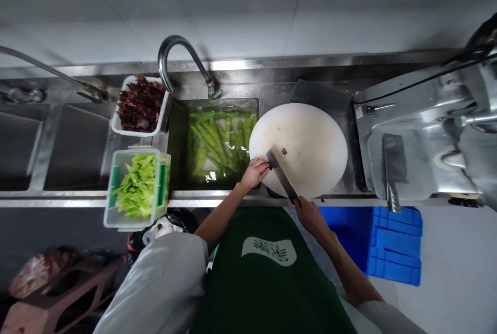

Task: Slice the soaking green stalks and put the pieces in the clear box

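A round white cutting board [310, 147] lies on the steel counter. My right hand [309, 215] is wrapped round the handle of a cleaver [283, 176], whose blade slants across the board's left front part. At the left edge of the board, my left hand [256, 171] is closed by the blade's tip, its fingertips on a small dark piece that is mostly hidden. Another small brown piece [284, 151] rests on the board just right of the blade.
Left of the board, a water-filled sink [178, 168] holds long green stalks under a curved faucet [184, 39]. Farther left stand a tub of dark red pieces [142, 103] and one of cut green pieces [137, 186]. A second cleaver [394, 158] lies at right, above a blue crate [396, 243].
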Action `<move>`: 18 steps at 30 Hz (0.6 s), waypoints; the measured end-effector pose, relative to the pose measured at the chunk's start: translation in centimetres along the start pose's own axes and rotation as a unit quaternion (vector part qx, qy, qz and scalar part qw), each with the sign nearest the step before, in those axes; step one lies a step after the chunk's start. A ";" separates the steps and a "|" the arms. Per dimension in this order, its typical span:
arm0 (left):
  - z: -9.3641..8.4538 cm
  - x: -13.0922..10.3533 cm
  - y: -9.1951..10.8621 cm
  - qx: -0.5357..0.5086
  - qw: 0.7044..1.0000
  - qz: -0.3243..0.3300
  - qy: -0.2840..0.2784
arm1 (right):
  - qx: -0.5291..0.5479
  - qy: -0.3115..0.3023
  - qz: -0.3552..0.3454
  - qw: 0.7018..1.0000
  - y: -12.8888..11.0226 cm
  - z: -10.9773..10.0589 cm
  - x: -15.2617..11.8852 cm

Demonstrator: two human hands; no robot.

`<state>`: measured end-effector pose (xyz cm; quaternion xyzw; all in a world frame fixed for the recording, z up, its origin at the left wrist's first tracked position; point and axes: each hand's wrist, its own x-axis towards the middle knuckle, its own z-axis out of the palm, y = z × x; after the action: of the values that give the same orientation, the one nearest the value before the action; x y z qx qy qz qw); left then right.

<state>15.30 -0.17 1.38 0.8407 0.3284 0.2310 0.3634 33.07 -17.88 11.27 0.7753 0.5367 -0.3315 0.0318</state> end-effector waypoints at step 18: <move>-1.7 5.1 -0.3 -0.248 0.945 -0.162 0.138 | 0.008 0.068 0.065 0.996 5.8 -4.2 0.7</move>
<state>17.57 4.43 2.94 0.6192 0.4399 0.3569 0.5439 40.16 -18.08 12.40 0.8294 0.4836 -0.2796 0.0101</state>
